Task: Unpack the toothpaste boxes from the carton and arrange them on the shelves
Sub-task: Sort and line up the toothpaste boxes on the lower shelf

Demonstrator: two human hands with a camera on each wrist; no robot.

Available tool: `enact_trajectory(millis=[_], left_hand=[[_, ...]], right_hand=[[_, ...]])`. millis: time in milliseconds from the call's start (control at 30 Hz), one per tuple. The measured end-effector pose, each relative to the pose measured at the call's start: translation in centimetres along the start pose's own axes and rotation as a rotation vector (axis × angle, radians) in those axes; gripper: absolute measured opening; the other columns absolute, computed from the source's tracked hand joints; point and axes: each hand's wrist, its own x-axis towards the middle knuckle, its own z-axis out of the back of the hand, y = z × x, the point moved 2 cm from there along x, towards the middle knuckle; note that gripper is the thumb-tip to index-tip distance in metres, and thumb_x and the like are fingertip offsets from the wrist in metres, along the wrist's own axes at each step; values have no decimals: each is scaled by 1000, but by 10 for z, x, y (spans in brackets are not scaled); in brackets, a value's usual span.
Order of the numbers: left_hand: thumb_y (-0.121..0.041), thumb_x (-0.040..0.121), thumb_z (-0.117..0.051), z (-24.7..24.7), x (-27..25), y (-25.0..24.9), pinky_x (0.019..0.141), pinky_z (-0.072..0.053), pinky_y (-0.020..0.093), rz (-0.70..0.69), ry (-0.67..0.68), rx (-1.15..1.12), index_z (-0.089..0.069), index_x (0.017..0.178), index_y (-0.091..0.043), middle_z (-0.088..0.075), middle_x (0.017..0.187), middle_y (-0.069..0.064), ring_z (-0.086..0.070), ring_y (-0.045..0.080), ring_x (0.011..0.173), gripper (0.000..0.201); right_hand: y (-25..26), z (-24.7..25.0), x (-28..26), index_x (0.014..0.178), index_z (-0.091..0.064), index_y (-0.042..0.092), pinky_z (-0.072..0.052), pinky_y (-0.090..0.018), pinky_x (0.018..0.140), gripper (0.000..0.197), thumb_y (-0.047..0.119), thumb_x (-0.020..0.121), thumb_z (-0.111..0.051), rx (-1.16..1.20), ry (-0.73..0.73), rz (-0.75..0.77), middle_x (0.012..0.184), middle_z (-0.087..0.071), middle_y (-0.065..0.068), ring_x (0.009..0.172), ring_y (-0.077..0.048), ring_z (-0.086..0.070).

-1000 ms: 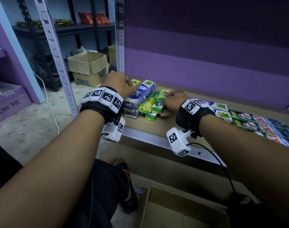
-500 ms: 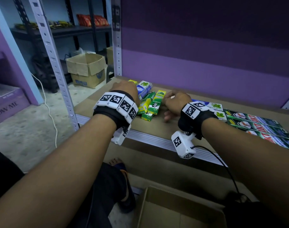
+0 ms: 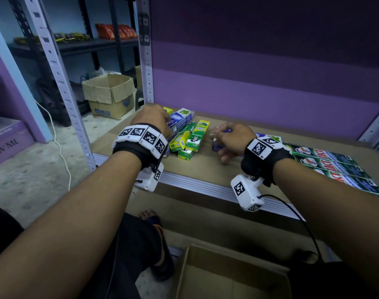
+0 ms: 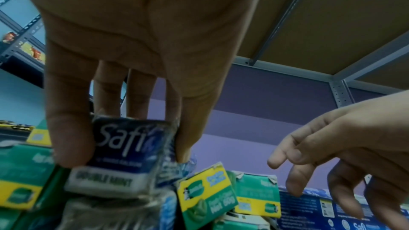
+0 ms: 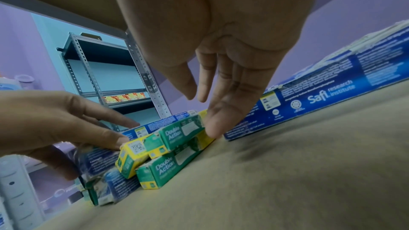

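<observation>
A pile of small green and yellow toothpaste boxes point(image 3: 197, 134) lies at the left end of the brown shelf point(image 3: 208, 169). My left hand point(image 3: 150, 118) reaches over the pile. Its thumb and fingers pinch the end of a blue Safi box point(image 4: 124, 153). My right hand point(image 3: 231, 138) hovers just right of the pile and holds nothing. Its fingers point(image 5: 212, 125) point down, and one tip touches a green box point(image 5: 181, 133). The open carton point(image 3: 206, 277) stands on the floor below me.
Long blue Safi boxes point(image 5: 321, 90) and green boxes point(image 3: 326, 165) lie flat along the right of the shelf. Grey uprights point(image 3: 61, 83) frame the left end. Another cardboard box point(image 3: 111, 93) sits on the floor behind.
My right hand has let go of the green boxes and drawn slightly right of them. My left hand stays on the pile at the blue box.
</observation>
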Motion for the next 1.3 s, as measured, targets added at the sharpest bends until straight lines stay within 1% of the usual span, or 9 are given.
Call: enact_trajectory(millis=[100, 233, 400, 533, 633, 767, 1067, 1200, 1300], left_hand=[[-26, 72, -82, 3, -1, 1, 83, -52, 34, -4, -35, -72, -71, 116, -34, -65, 122, 5, -64, 31, 102, 47], [-29, 74, -82, 10, -4, -2, 91, -52, 36, -68, -97, -124, -67, 120, -39, -66, 122, 9, -63, 32, 107, 50], [-29, 76, -81, 23, -13, -12, 92, -51, 32, -239, -153, -212, -68, 118, -40, -72, 113, -1, -65, 22, 104, 45], [-28, 76, -82, 29, -24, -25, 85, -49, 26, -336, -138, -227, -70, 115, -43, -74, 103, 1, -65, 20, 98, 44], [-24, 78, -81, 30, -34, -36, 80, -46, 23, -398, -124, -225, -70, 115, -43, -74, 97, 1, -66, 19, 93, 43], [-20, 79, -79, 30, -46, -51, 90, -51, 32, -450, -75, -251, -70, 115, -42, -75, 104, 1, -66, 19, 102, 43], [-17, 79, -80, 13, -62, -84, 88, -49, 30, -575, 38, -309, -72, 116, -35, -75, 100, 10, -68, 24, 99, 41], [-12, 79, -80, -2, -62, -91, 91, -48, 31, -588, 98, -352, -72, 116, -31, -74, 111, 3, -66, 21, 103, 43], [-8, 79, -78, -16, -58, -95, 88, -41, 20, -605, 139, -349, -72, 117, -28, -70, 119, -2, -61, 16, 104, 44]], right_hand=[[2, 8, -7, 95, -65, 20, -61, -53, 68, 7, 17, 92, -60, 23, 10, 12, 95, -68, -15, 54, -22, -62], [5, 23, -19, 108, -65, 15, -61, -47, 67, 19, 10, 92, -57, 80, 14, 28, 111, -67, -19, 58, -21, -61], [7, 52, -34, 118, -60, 19, -61, -49, 67, 24, 16, 94, -63, 42, -16, 140, 105, -60, -13, 74, -24, -64], [-3, 82, -41, 131, -51, 31, -58, -45, 87, 55, 32, 83, -78, -222, -159, 328, 125, -52, -5, 103, -22, -63], [-10, 98, -48, 140, -42, 36, -50, -39, 99, 79, 38, 73, -85, -355, -176, 384, 136, -41, -6, 112, -21, -59], [-14, 109, -55, 144, -38, 37, -46, -39, 105, 93, 36, 67, -90, -448, -158, 419, 141, -35, -5, 120, -23, -52], [-32, 123, -56, 134, -55, 27, -43, -28, 94, 73, 28, 70, -87, -646, -139, 343, 128, -58, -3, 112, -21, -55], [-41, 131, -55, 125, -62, 36, -46, -29, 92, 60, 31, 70, -86, -675, -130, 248, 124, -64, 2, 108, -20, -57], [-47, 132, -52, 128, -62, 34, -41, -26, 93, 62, 31, 71, -86, -714, -111, 186, 130, -62, 1, 116, -19, -57]])
